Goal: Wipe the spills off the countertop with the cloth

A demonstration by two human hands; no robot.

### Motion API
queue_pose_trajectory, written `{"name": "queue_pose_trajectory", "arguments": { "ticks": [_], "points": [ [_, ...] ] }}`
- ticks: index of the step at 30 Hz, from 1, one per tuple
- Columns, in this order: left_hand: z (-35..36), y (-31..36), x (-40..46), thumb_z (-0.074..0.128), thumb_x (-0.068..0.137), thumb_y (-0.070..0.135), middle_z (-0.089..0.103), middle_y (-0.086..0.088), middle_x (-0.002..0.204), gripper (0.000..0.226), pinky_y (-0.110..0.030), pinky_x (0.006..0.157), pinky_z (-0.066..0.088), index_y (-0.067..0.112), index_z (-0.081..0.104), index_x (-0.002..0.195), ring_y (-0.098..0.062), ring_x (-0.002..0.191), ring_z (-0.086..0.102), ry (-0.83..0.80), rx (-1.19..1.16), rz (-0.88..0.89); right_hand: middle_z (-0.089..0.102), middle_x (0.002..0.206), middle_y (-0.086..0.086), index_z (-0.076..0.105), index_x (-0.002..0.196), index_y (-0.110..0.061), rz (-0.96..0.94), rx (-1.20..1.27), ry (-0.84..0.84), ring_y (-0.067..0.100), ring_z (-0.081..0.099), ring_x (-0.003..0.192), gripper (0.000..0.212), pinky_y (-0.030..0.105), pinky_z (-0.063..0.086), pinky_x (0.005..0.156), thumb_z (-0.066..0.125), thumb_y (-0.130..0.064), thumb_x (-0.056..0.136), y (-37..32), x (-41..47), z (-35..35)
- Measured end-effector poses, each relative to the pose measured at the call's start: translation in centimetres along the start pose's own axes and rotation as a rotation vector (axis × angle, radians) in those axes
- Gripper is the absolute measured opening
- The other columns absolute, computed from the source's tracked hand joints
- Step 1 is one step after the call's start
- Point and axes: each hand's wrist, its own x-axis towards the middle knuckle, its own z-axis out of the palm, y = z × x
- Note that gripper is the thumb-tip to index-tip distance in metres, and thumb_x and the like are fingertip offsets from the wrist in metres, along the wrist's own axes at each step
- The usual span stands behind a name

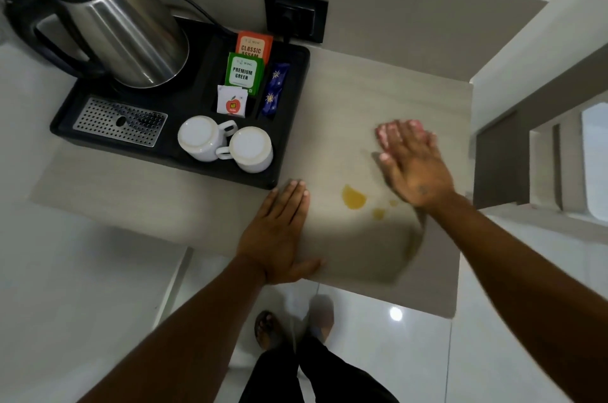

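Observation:
A pink cloth (pixel 385 133) lies on the beige countertop (pixel 345 100), mostly hidden under my right hand (pixel 415 165). That hand presses flat on the cloth at the right side, blurred by motion. Just left of my right wrist is a yellow spill (pixel 353 197), with two small yellow drops (pixel 378 213) beside it. A dull smear (pixel 417 239) curves toward the front edge below my right wrist. My left hand (pixel 279 233) rests flat and empty on the counter's front edge, next to the tray corner.
A black tray (pixel 296 73) at the left holds a steel kettle (pixel 121 27), two upturned white cups (pixel 227 146), tea sachets (pixel 245 72) and a drip grille. A wall socket (pixel 294 12) is behind. The counter ends at the right; white floor and my feet are below.

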Motion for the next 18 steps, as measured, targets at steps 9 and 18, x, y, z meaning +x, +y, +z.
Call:
{"name": "queue_pose_trajectory", "arguments": {
  "ticks": [9, 18],
  "points": [
    [-0.1, 0.0, 0.0, 0.043, 0.086, 0.082, 0.008, -0.020, 0.172, 0.117, -0.053, 0.129, 0.012, -0.001, 0.010, 0.162, -0.031, 0.161, -0.002, -0.023, 0.026, 0.013, 0.017, 0.169, 0.008, 0.018, 0.159, -0.027, -0.067, 0.023, -0.010, 0.034, 0.007, 0.156, 0.065, 0.050, 0.004, 0.125, 0.015, -0.054, 0.101, 2.8, 1.5, -0.8],
    [0.1, -0.2, 0.1, 0.042, 0.086, 0.082, 0.009, -0.020, 0.172, 0.117, -0.054, 0.129, 0.012, -0.001, 0.010, 0.162, -0.031, 0.161, -0.001, -0.009, 0.027, 0.008, 0.012, 0.170, 0.011, 0.014, 0.161, -0.023, 0.097, 0.073, 0.048, 0.032, 0.001, 0.157, 0.066, 0.049, 0.005, 0.127, 0.012, -0.054, 0.103, 1.0, -9.4, 0.9]
  ]
}}
